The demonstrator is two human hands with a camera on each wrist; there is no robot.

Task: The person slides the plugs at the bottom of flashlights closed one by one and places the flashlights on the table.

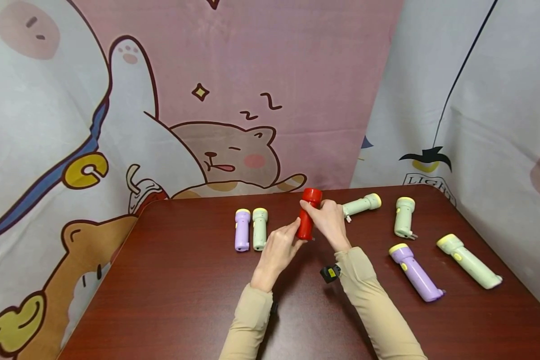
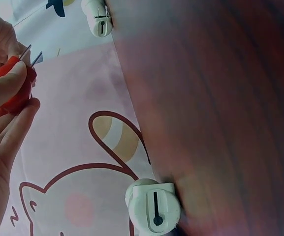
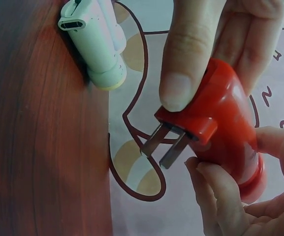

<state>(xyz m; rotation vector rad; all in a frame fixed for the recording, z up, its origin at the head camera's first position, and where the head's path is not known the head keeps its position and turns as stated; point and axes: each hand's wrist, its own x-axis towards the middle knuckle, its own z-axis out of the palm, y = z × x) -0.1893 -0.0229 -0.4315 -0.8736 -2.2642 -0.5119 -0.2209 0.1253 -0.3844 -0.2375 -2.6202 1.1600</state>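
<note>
Both hands hold a red flashlight (image 1: 306, 220) above the back of the table, its head pointing up and away. At the base, the left hand (image 1: 276, 250) grips with its thumb close beside two metal plug prongs (image 3: 167, 146) that stick out. Higher on the barrel, the right hand (image 1: 327, 221) has its thumb and fingers round the body near the head. In the right wrist view the left thumb (image 3: 181, 73) comes from above, and the right hand (image 3: 274, 196) comes from below right. The left wrist view shows the prongs between the two hands.
Left of the hands, a purple flashlight (image 1: 242, 231) and a green flashlight (image 1: 259, 232) stand side by side. To the right lie a green flashlight (image 1: 362, 205), another with prongs out (image 1: 404, 217), a purple one (image 1: 416, 274) and a long green one (image 1: 472, 262) on the table (image 1: 171, 300).
</note>
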